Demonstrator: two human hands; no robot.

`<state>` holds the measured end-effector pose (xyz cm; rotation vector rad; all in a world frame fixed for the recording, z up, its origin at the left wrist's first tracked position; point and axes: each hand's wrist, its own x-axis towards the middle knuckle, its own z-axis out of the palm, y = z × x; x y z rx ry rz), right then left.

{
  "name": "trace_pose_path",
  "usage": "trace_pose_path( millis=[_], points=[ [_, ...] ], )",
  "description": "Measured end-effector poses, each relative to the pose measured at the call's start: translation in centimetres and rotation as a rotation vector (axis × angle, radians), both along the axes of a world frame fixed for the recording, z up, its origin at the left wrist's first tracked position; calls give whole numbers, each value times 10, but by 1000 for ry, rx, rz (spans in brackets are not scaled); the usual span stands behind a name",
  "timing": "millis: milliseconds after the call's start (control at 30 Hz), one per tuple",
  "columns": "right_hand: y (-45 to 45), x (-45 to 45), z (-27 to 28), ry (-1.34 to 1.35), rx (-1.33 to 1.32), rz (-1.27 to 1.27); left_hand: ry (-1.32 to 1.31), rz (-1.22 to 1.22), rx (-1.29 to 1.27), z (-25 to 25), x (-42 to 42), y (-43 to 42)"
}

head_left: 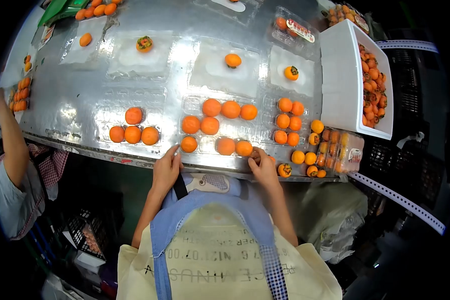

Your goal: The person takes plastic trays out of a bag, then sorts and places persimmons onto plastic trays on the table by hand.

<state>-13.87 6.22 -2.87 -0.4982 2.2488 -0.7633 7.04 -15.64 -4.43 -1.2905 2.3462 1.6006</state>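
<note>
A clear plastic tray (209, 145) lies at the table's front edge, with several orange persimmons (210, 125) in rows. My left hand (167, 171) has its thumb and fingers at the tray's front left corner, beside a persimmon (189, 144). At the front right corner, the curled fingers of my right hand (263, 166) grip the tray's edge, close to another persimmon (244, 148). A sliver of orange shows behind the right hand; what it belongs to is mostly hidden.
More trays (101, 146) of persimmons stand left and right. Behind lie open packs (202, 75), each with one fruit. A white foam box (335, 75) full of persimmons is at right, above a filled clear pack (356, 153). Another person's arm (14, 137) reaches in at left.
</note>
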Motion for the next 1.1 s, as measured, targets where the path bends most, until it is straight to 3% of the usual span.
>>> trace_pose_path(
  millis=[200,433,633,767,867,1100],
  points=[
    [4,-9,-10,-36,2,48,-78,41,-95,-4,-12,6],
    [7,-7,-11,-138,22,87,-57,108,-29,-9,-2,8],
    [-1,-17,23,240,145,224,-118,108,-154,15,-3,7],
    [-21,-15,45,250,92,210,-45,152,-138,24,-9,2],
    [-26,-6,31,457,53,385,30,127,-149,29,-16,-2],
    [-21,2,12,527,-61,333,154,62,-140,41,-37,1]
  ],
)
